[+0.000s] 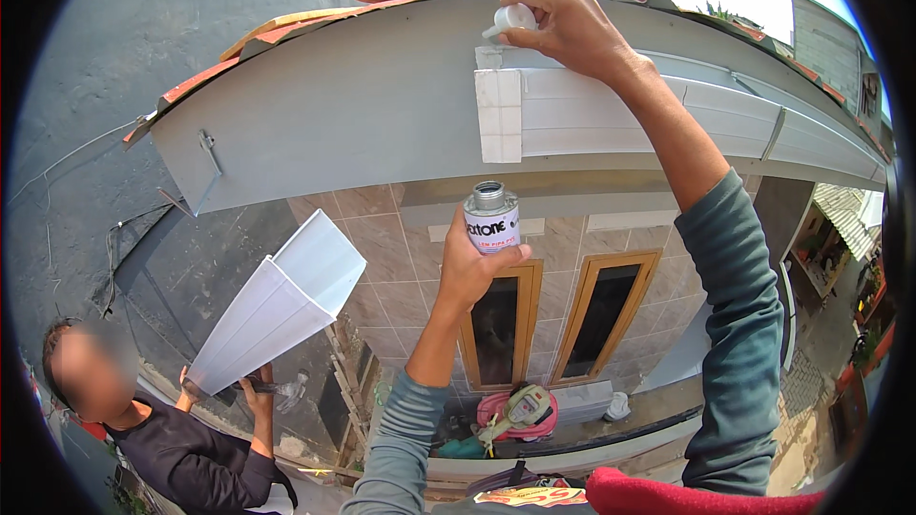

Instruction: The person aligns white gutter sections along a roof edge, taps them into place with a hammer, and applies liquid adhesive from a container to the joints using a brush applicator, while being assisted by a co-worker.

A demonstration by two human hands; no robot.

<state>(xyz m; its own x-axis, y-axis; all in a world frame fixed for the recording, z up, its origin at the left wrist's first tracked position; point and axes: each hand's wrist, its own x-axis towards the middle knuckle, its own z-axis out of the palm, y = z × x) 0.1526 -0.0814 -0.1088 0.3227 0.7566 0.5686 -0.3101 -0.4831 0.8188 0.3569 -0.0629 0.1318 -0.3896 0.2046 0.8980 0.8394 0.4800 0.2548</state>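
My left hand (466, 267) is wrapped around a small metal glue can (490, 225) with a white label. The can is upright, and its threaded neck has no lid on it. Higher up, my right hand (571, 30) pinches a white cap (515, 18) between thumb and fingers. The cap is tipped on its side, its narrow end pointing left, just above the end of a white gutter (596, 116). A pale band (499, 116) covers that gutter end. I cannot tell whether the cap's tip touches anything.
At lower left a co-worker (181, 453) holds up a length of white gutter (277, 300). The grey fascia (334, 105) runs under roof tiles (277, 33), with a metal bracket (209, 151) at left. Below are narrow windows (606, 315) and a green-and-pink item (520, 412).
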